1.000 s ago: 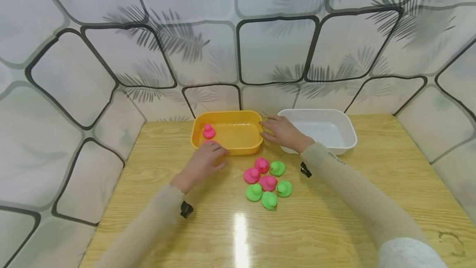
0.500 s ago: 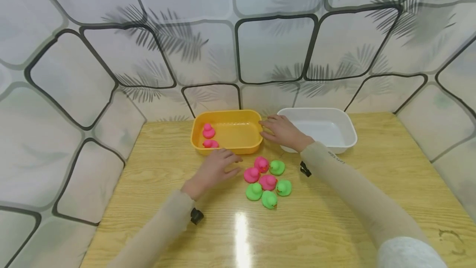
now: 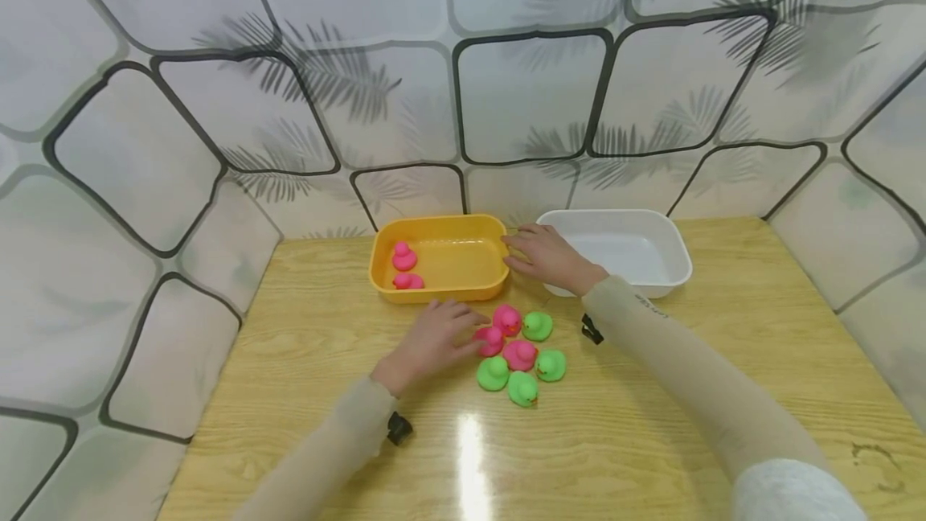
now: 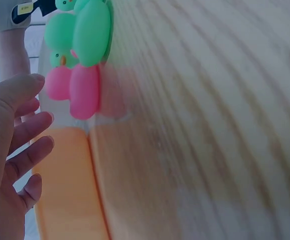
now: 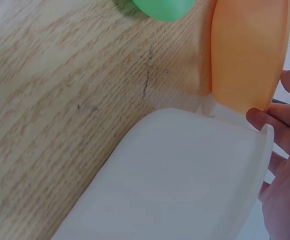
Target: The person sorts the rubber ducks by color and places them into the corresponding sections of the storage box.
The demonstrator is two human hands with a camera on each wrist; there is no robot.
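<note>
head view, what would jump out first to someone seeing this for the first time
The cluster of pink and green rubber ducks in the middle of the wooden table, with the left hand reaching its fingers to the nearest pink duck. Behind them an orange tub holds two more pink ducks, and the right hand rests between it and the white tub.
</note>
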